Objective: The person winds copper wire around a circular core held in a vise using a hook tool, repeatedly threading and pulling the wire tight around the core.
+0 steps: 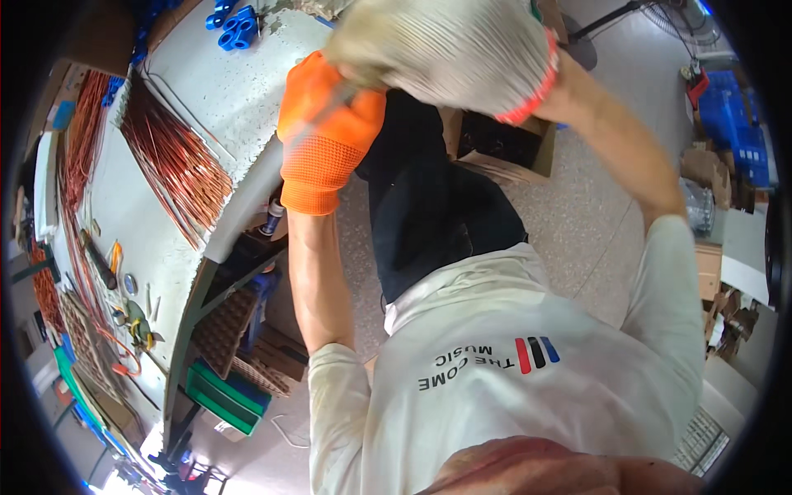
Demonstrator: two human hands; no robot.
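Note:
My left hand (326, 136) wears an orange knit glove and is raised in front of me, fingers curled. My right hand (445, 49), in a grey-white knit glove with a red cuff, is very close to the camera and blurred. Its fingers meet the top of the orange glove. A thin grey blur (330, 103) crosses the orange palm; I cannot tell what it is or whether either hand grips it. Below the hands are my dark trousers (429, 206) and white shirt (511, 371).
A white workbench (223, 91) runs along the left with bundles of copper tubes (173, 161), blue pipe fittings (233, 25) and small hand tools (124, 289). Green crates (223, 396) sit under it. An open cardboard box (503, 144) stands on the floor ahead, blue crates (734, 111) at right.

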